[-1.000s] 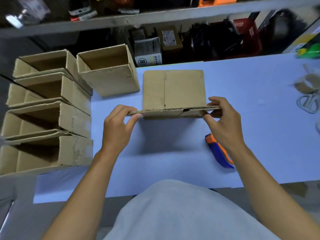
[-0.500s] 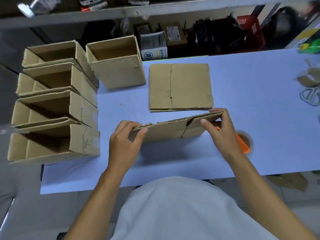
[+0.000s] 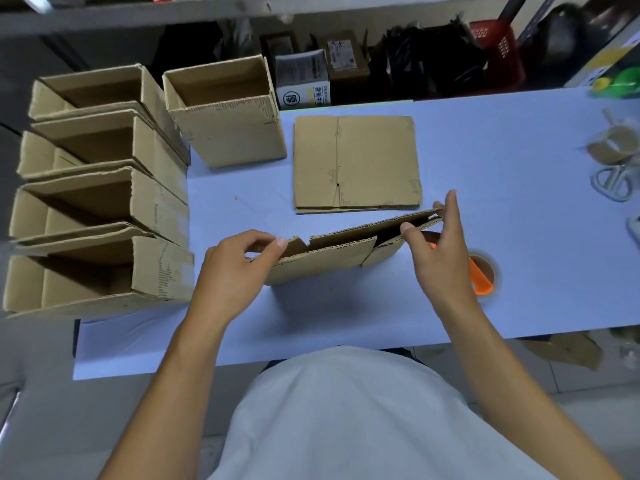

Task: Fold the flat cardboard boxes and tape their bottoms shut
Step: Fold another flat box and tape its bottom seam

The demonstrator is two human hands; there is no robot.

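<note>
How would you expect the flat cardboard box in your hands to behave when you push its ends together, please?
The held box probably springs open along its creases, since its layers already gape. It looks light: fingertips of the left hand and right hand carry it.

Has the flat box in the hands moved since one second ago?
Yes. The held flat box came toward the person, off the flat stack on the table; a gap now shows.
</note>
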